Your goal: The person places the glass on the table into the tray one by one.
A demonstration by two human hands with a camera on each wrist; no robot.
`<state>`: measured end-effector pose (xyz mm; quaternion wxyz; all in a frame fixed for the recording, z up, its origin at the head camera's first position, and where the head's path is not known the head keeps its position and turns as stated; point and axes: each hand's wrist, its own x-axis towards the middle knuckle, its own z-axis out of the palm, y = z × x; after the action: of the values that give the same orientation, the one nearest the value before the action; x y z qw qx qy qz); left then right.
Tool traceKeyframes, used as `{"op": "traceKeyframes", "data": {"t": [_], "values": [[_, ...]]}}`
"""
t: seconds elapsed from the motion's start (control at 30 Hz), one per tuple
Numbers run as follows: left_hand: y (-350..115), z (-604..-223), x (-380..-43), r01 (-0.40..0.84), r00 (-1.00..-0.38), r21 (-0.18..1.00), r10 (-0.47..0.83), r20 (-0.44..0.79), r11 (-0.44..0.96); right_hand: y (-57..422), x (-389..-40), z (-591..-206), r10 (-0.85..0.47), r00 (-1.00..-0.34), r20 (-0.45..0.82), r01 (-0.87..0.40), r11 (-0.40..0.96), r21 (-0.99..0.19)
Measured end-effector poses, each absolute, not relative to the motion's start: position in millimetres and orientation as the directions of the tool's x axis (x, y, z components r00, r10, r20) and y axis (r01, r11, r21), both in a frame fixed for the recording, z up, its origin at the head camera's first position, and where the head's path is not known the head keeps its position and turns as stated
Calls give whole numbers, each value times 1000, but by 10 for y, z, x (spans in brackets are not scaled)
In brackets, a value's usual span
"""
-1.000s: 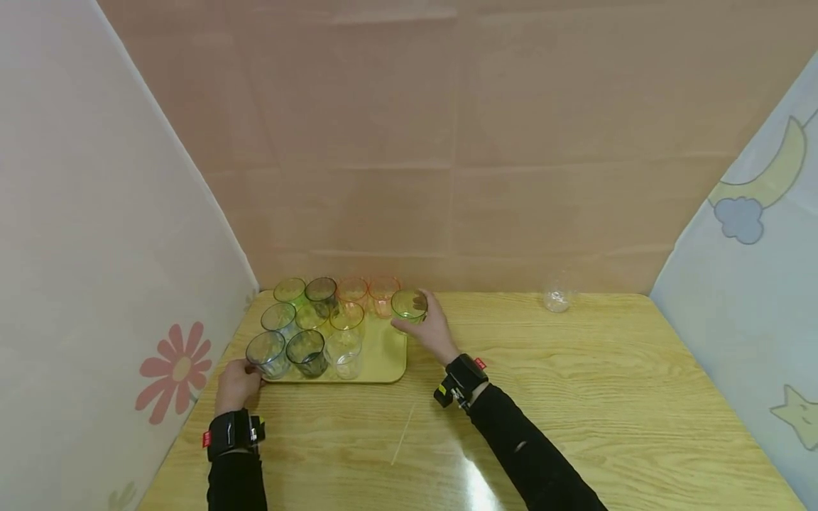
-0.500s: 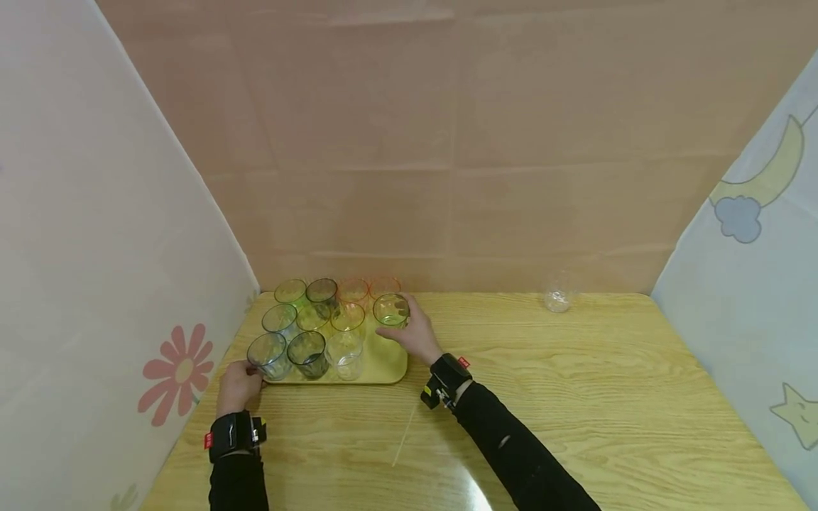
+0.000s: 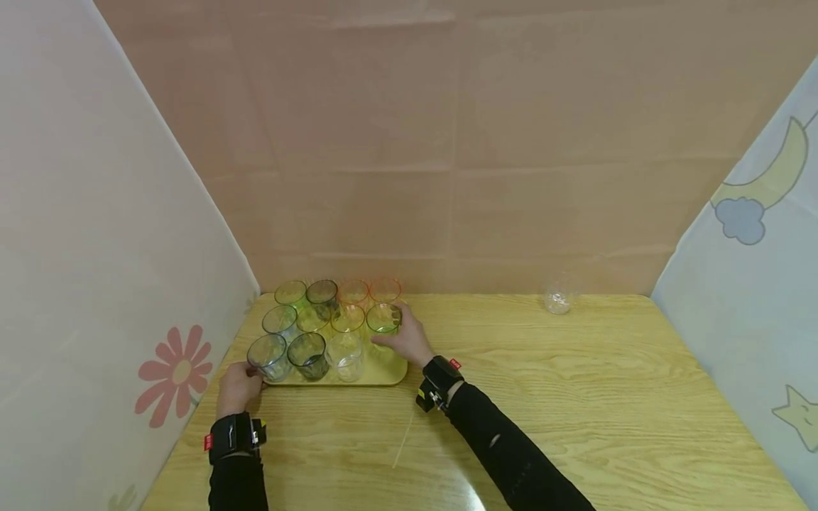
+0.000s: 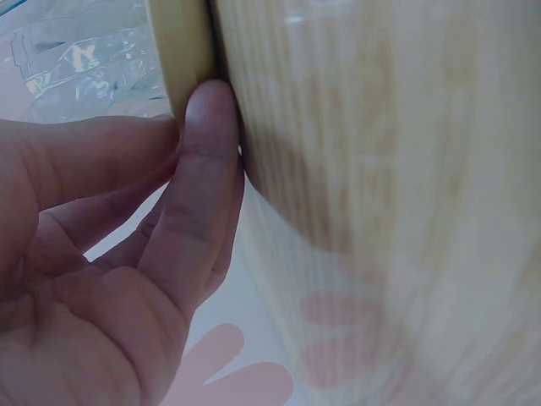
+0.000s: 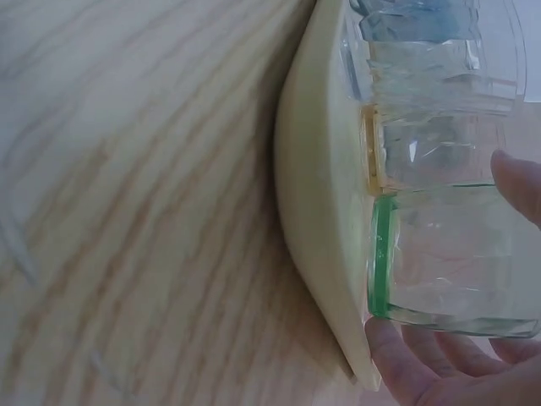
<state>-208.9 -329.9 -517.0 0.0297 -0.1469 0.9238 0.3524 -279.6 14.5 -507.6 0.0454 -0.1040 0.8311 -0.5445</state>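
A yellow tray [image 3: 387, 365] stands at the back left of the table, bearing several coloured glasses in rows. My right hand [image 3: 414, 339] holds a green glass [image 3: 382, 321] at the right end of the middle row. In the right wrist view the green glass [image 5: 448, 258] is upright with its base at the tray's surface, beside an amber-based glass [image 5: 435, 152]; thumb and fingers span it. My left hand [image 3: 238, 390] is at the tray's front left corner. In the left wrist view its thumb and fingers pinch the tray rim [image 4: 182, 51], near a bluish glass [image 3: 268, 357].
Apart from the tray, a clear glass [image 3: 558, 301] stands at the back right of the table [image 3: 543, 390]. A brown papered wall [image 3: 447, 177] closes the back, with pale side walls left and right. A thin pale strip [image 3: 403, 441] lies in front of the tray.
My right hand has carried the green glass leftward from the tray's right edge and lowered it beside the amber glass in the middle row. My left hand has stayed at the tray's corner.
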Motion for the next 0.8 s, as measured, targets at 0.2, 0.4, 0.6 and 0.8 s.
{"op": "traceKeyframes", "data": {"t": [0.2, 0.4, 0.6, 0.8], "values": [[-3302, -5202, -2100, -297, -953, 647, -261, -154, 702, 130, -2827, -5102, -225, -973, 52, -138, 390, -910], [-3298, -5207, -2092, -308, -949, 646, -269, -162, 698, 118, -2847, -5125, -246, -967, 65, -161, 392, -906], [-3285, -5192, -2092, -304, -950, 646, -270, -154, 700, 115, -2848, -5117, -233, -972, 38, -134, 412, -901], [-3299, -5213, -2099, -285, -956, 622, -260, -134, 729, 109, -2861, -5122, -216, -976, 16, -112, 439, -891]]}}
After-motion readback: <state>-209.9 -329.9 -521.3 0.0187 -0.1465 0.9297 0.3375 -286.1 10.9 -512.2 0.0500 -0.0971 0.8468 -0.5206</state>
